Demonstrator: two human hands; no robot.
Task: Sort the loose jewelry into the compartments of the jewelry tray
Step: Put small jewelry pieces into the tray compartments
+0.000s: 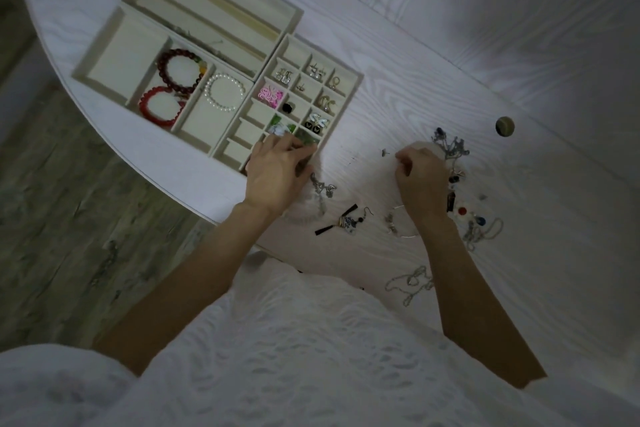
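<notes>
Jewelry (457,180) lies scattered on the worktop (450,45). Left hand (277,168) reaches into the tray (349,94), grasp unclear. Right hand (420,177), fingers curled, pinches among loose pieces.

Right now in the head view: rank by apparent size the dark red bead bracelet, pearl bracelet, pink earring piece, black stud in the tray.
1. dark red bead bracelet
2. pearl bracelet, slightly smaller
3. pink earring piece
4. black stud
All sit at a similar distance from the camera, so the order should hold.

The person wears a white garment (294,340) with a raised, wavy woven pattern. Its sleeves are short, so both forearms are bare. The left hand (277,173) and right hand (420,180) have no rings.
</notes>
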